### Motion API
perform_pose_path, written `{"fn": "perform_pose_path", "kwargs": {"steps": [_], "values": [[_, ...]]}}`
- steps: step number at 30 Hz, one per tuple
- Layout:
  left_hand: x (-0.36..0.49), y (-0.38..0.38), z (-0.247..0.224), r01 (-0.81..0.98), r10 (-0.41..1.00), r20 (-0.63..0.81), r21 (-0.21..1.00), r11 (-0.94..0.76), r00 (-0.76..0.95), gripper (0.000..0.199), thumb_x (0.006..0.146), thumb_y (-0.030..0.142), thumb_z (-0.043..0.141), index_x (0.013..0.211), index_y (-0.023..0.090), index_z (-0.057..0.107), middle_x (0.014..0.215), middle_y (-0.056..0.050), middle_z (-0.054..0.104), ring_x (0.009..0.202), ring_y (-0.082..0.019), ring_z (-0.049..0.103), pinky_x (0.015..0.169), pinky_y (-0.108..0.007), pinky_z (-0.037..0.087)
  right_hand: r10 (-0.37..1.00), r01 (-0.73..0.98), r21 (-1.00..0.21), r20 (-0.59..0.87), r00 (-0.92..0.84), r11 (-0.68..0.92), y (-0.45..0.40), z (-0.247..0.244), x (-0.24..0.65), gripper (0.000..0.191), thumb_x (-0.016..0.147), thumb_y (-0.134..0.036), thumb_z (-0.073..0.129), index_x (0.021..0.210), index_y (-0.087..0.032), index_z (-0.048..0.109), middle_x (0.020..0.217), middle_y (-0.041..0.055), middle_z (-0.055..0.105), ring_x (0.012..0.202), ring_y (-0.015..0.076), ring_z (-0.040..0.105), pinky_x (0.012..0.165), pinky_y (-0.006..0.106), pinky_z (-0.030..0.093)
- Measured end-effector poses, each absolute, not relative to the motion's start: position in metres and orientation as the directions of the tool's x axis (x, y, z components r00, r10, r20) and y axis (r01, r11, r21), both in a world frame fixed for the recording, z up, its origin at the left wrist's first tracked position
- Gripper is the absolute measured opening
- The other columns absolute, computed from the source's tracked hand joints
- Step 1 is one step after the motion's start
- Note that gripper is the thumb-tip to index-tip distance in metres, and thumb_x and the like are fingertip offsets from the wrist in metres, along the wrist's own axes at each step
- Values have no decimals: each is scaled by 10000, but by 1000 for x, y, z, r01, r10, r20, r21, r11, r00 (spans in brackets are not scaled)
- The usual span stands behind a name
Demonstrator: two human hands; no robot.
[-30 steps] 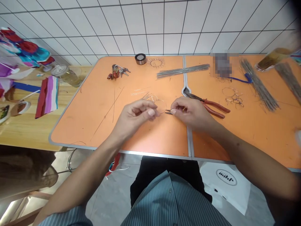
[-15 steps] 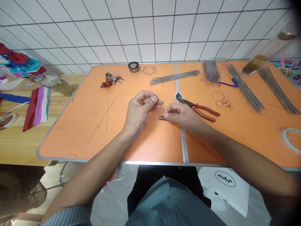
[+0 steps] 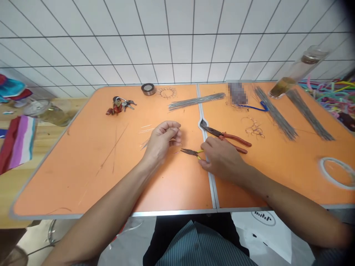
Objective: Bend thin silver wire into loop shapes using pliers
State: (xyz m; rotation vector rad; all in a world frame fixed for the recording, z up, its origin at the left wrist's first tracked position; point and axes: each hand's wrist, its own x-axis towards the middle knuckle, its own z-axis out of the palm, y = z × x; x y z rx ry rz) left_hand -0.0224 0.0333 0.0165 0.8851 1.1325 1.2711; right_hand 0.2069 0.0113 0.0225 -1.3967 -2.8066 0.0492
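Observation:
My left hand (image 3: 164,139) is closed in a pinch above the middle of the table, on a thin wire that barely shows at the fingertips. To its right, my right hand (image 3: 223,157) has its fingers round the yellow handles of small needle-nose pliers (image 3: 189,152). Their dark jaws point left, toward my left hand, and the palm hides most of the handles. Just behind my right hand lie larger pliers (image 3: 215,132) with red handles. Short pieces of wire (image 3: 146,129) lie beside my left wrist.
Bundles of straight wire (image 3: 196,101) lie at the back and right. Also on the orange table (image 3: 91,147) are keys (image 3: 127,104), a tape roll (image 3: 148,89), tangled copper wire (image 3: 254,129), a white ring (image 3: 324,166) and a leaning glass bottle (image 3: 284,87). A seam crosses the tabletop.
My right hand has let go of the thin wire between my hands and moved down onto the yellow-handled pliers, gripping them. My left hand keeps its pinch. The view has shifted slightly.

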Motion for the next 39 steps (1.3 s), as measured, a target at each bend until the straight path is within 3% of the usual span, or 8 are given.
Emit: {"fn": "perform_pose_path", "kwargs": {"steps": [4, 8, 16, 20, 27, 33, 36, 39], "values": [[-19, 32, 17, -299, 988, -148, 945, 132, -31, 179, 781, 244, 743, 938, 163, 711, 723, 19, 650, 490, -70, 466, 443, -205, 338, 838, 822, -174, 52, -542, 543, 11, 13, 206, 53, 873, -164, 618, 906, -199, 598, 909, 88, 703, 814, 233, 620, 649, 351, 278], [-18, 30, 21, -263, 983, -175, 952, 154, -56, 147, 796, 225, 708, 930, 169, 723, 658, 42, 562, 472, -56, 355, 444, -214, 215, 856, 822, -325, -64, -513, 468, 10, 13, 205, 166, 874, -180, 577, 791, -253, 454, 704, -9, 595, 612, 170, 464, 578, 333, 184], [-20, 29, 24, -262, 985, -163, 954, 145, -48, 193, 852, 318, 759, 987, 182, 735, 628, 62, 502, 483, -61, 309, 457, -218, 198, 820, 764, -439, -97, -565, 474, 16, 29, 211, 284, 802, -138, 587, 695, -249, 348, 609, -36, 503, 561, 140, 398, 571, 343, 188], [-20, 28, 24, -251, 985, -166, 956, 151, -40, 210, 878, 313, 731, 1051, 194, 742, 612, 67, 490, 474, -68, 294, 449, -223, 184, 801, 701, -618, -185, -569, 355, 26, 35, 217, 346, 810, -194, 645, 685, -252, 327, 589, -69, 393, 544, 120, 307, 542, 320, 198], [-18, 26, 21, -296, 981, -193, 937, 185, 3, 249, 873, 340, 764, 1081, 209, 726, 609, 65, 558, 432, -59, 308, 437, -219, 196, 761, 383, -905, -377, -527, -184, 35, 34, 218, 338, 814, -416, 873, 818, -232, 590, 914, 48, 750, 874, 242, 760, 745, 347, 555], [-14, 24, 17, -316, 985, -169, 933, 173, 42, 212, 855, 346, 788, 955, 170, 724, 652, 11, 679, 407, -43, 317, 441, -236, 191, 876, 419, -908, -192, -443, 13, 34, 28, 215, 211, 967, -397, 728, 939, -242, 587, 810, -2, 693, 755, 200, 654, 701, 338, 495], [-14, 24, 18, -304, 986, -163, 938, 168, 41, 170, 867, 319, 769, 918, 169, 706, 668, -3, 710, 404, -47, 353, 449, -239, 233, 905, 517, -827, -25, -426, 221, 33, 26, 212, 187, 1052, -402, 608, 1135, -239, 644, 979, 32, 732, 881, 230, 672, 770, 366, 486], [-12, 23, 19, -289, 988, -150, 945, 155, 40, 152, 875, 300, 753, 941, 172, 703, 688, -11, 732, 418, -61, 417, 454, -236, 268, 886, 605, -686, 131, -445, 405, 30, 27, 210, 269, 1115, -406, 485, 1085, -225, 682, 1043, 77, 729, 1028, 270, 662, 872, 404, 467]]}}
